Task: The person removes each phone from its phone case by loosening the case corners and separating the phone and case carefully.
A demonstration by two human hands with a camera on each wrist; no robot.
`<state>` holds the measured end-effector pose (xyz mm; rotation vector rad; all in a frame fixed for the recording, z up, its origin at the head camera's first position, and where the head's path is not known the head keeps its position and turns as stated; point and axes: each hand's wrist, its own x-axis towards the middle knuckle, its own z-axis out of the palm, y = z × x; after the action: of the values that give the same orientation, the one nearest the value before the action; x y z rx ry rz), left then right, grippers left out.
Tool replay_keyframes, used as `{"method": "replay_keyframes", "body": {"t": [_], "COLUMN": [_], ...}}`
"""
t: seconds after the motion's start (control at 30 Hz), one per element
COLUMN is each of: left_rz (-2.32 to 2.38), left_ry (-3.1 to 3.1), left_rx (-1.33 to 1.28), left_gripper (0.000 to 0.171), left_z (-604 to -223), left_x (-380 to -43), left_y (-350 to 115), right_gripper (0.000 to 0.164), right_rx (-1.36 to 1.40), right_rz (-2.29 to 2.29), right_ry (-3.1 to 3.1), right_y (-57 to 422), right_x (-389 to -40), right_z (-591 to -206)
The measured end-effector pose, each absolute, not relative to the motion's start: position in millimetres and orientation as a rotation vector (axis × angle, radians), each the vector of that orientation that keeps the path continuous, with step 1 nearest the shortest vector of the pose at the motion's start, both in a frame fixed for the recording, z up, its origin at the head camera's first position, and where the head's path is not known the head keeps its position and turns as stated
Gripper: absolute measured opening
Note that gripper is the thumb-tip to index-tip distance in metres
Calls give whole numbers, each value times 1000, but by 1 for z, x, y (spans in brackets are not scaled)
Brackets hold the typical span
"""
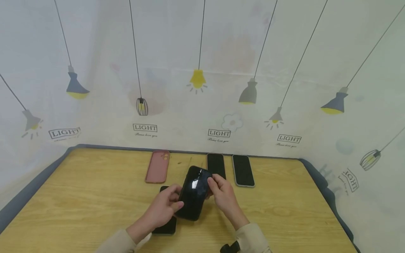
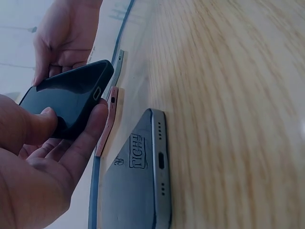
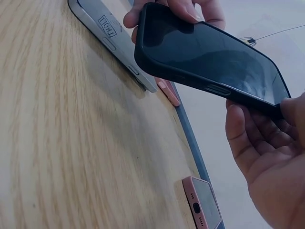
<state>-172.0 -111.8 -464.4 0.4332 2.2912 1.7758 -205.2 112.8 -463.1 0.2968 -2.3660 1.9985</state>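
Between both hands, tilted above the wooden table, is a smartphone in a black case point(image 1: 193, 193), its dark glossy screen turned up. My left hand point(image 1: 162, 207) grips its lower left side, thumb on the screen and fingers beneath, as the left wrist view shows. At the upper right edge my right hand point(image 1: 225, 196) pinches it, thumb on the front. The case wraps the phone's edge, with a side button cover visible in the right wrist view. Under my left hand lies a second phone with a silver edge point(image 2: 162, 167), partly hidden in the head view.
A pink phone case point(image 1: 157, 167) lies at the back of the table point(image 1: 79, 196). To its right are a phone with a pinkish edge point(image 1: 216, 163), partly covered by my right hand, and a phone with a pale edge point(image 1: 243, 170). A lamp-printed curtain point(image 1: 177, 116) hangs behind.
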Motion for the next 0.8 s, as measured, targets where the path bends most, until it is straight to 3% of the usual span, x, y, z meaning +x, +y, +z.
{"method": "replay_keyframes", "body": {"t": [0.8], "left_rz": [1760], "left_ry": [2328], "left_rx": [400], "left_gripper": [23], "left_z": [-467], "left_x": [-173], "left_y": [-113], "right_gripper": [20], "right_rx": [283], "right_rz": [1966], "right_ry": [-2372], "right_y": [111], "right_x": [-203], "right_z": [-461]}}
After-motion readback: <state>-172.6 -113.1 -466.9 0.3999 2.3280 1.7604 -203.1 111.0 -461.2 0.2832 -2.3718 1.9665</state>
